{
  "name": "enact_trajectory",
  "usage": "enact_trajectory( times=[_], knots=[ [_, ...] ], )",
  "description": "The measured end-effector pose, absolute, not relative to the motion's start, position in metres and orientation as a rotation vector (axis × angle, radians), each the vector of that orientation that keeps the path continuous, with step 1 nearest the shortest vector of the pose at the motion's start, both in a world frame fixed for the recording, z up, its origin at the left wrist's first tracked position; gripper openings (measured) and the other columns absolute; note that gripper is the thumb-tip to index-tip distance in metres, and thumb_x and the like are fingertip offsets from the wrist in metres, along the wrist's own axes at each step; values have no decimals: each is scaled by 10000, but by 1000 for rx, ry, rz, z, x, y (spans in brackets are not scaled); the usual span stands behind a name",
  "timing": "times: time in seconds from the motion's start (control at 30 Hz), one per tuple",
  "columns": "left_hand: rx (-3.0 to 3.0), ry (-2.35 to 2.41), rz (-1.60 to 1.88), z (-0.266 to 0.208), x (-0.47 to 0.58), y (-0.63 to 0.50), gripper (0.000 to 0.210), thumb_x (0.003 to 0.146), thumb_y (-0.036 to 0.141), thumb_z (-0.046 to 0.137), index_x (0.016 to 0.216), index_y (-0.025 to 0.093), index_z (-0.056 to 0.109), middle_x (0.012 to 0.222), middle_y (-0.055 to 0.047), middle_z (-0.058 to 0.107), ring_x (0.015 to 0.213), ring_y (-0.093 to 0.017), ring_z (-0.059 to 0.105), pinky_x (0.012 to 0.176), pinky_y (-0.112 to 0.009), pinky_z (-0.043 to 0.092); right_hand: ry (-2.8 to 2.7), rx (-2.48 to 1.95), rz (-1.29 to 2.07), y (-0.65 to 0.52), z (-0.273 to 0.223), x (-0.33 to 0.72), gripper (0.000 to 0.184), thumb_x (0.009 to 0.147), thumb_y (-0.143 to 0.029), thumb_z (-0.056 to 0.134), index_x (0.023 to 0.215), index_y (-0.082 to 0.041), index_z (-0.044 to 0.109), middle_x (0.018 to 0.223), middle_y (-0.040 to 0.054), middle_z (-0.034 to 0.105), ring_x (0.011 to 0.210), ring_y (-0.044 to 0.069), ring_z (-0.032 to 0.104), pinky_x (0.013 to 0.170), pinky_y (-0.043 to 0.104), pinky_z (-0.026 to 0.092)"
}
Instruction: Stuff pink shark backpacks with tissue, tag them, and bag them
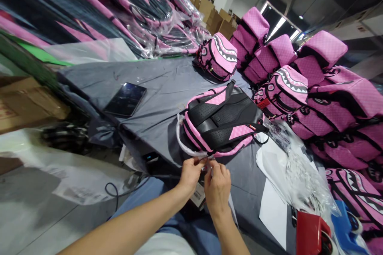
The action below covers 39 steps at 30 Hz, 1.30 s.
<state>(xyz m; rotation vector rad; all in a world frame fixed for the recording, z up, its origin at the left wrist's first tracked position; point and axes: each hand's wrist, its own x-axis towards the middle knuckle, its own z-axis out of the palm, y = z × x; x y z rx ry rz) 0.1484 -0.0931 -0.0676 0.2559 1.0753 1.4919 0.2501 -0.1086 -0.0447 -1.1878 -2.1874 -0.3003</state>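
Note:
A pink and black backpack [223, 117] lies on the grey-covered table with its padded back and shoulder straps facing up. Whitish plastic wrapping [183, 146] curves round its near left edge. Both of my hands meet at the end of this wrapping, just off the backpack's near edge. My left hand [190, 175] pinches with thumb and finger at the thin plastic. Beside it, my right hand [218, 183] has its fingers curled in a pinch on the same piece. The fingers partly hide what is between them.
A black tablet [125, 99] lies on the grey table cover [161, 83] to the left. Pink backpacks [326, 87] are stacked at the right. Plastic bags [305, 167], white sheets [273, 211] and a red tape dispenser [312, 233] sit near right. Plastic-wrapped bags [143, 8] pile up behind.

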Motion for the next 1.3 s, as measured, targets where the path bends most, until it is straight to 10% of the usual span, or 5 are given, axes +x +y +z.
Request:
enact_trajectory(
  times=[0.43,0.87,1.3],
  knots=[
    [573,1416,1560,-82,151,-103,310,623,486,701,568,182,678,556,3,646,589,-165,540,620,-272,431,-2060,-1287,-643,-80,-63,240,266,991,-155,487,738,-221,535,727,18,529,698,192,463,661,324,316],
    [987,1381,1381,-39,130,-123,266,715,313,605,873,240,805,931,-51,804,891,-266,715,921,-363,504,-2229,-1300,-558,-95,-47,238,169,942,-210,511,774,-226,519,790,57,572,745,233,464,687,361,316],
    [235,672,1378,-69,152,-99,419,560,422,895,839,151,741,923,-97,775,984,-272,710,924,-377,544,-1860,-1393,454,-91,-35,250,189,927,-301,533,786,-200,608,754,7,646,713,164,560,691,272,404]
  ],
)
